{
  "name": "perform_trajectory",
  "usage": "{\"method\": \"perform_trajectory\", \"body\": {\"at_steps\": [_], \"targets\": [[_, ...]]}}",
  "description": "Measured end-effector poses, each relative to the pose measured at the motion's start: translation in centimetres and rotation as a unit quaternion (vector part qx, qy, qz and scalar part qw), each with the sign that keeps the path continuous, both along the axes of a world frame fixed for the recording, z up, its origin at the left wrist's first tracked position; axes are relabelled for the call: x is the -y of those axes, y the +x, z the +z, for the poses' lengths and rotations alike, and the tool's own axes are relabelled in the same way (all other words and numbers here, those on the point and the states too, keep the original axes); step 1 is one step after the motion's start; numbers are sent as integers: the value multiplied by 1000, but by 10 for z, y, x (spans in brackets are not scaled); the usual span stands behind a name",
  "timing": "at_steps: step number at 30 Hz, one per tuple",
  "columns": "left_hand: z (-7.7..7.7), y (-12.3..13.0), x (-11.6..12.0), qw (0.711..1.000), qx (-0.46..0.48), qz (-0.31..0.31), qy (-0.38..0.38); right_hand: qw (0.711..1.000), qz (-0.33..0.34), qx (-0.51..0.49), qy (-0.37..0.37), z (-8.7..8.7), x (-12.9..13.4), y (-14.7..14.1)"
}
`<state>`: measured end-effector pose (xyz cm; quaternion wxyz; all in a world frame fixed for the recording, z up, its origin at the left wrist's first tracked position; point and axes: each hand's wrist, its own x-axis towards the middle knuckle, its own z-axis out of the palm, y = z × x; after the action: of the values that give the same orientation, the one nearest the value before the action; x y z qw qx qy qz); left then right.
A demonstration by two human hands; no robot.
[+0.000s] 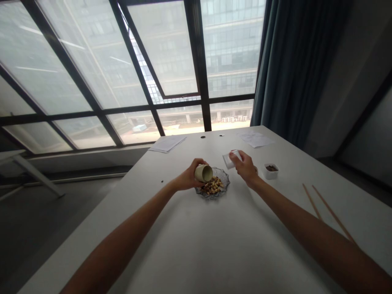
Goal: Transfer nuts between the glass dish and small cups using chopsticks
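Note:
My left hand is closed around a pale green cup, tilted so that its open mouth faces right and toward me. Below it sits a clear glass bowl with a wavy rim, holding peanuts in their shells. The cup covers part of the bowl's left side. In my right hand is a small clear plastic container, pinched between thumb and fingers and tipped to the left, above and right of the bowl. What the container holds, if anything, cannot be made out.
A white square tub with dark brown pieces stands right of my right hand. Two wooden chopsticks lie at the right, partly behind my forearm. Papers lie at the far left and far right of the white table. A small dark bit lies leftward.

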<state>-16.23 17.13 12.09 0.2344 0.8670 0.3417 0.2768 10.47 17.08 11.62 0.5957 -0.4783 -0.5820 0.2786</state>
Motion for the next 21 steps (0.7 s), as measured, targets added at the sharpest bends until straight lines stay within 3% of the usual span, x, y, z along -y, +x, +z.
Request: {"method": "perform_trajectory", "body": {"at_steps": [7, 10, 16, 21], "targets": [[-13, -12, 33, 993, 114, -24, 6, 985, 106, -122, -67, -19, 53, 39], [-18, -4, 54, 986, 153, -59, 10, 990, 79, -94, -68, -39, 72, 72], [-34, 35, 86, 980, 169, -108, -14, 994, 51, -34, -92, -85, 95, 139], [-51, 81, 100, 980, 147, -135, -13, 987, -12, 116, -112, -107, 95, 176]]}}
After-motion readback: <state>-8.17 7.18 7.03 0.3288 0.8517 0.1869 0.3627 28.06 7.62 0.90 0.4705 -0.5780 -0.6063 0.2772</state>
